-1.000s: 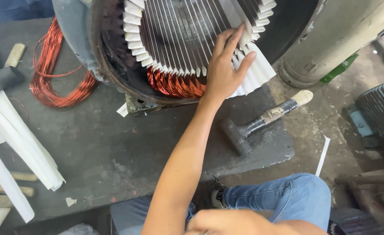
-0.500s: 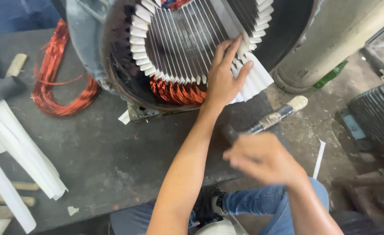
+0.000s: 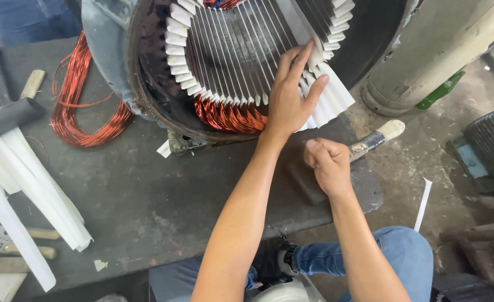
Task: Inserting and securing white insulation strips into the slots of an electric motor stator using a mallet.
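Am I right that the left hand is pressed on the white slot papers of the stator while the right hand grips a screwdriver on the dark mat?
Not quite. In the head view the right hand closes on a hammer, not a screwdriver. The left hand does press on the white slot papers.

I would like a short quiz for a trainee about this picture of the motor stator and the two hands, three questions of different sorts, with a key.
1. True or false: the left hand rests flat on the white insulation papers at the stator opening.
2. Multiple choice: the right hand closes around
A. the loose copper wire coil
B. the handle of the hammer
C. a roll of white paper
3. Short answer: what lies on the dark mat to the left of the stator?

Key
1. True.
2. B: the fist is over the hammer, whose taped handle sticks out to the right.
3. A loose copper wire coil.
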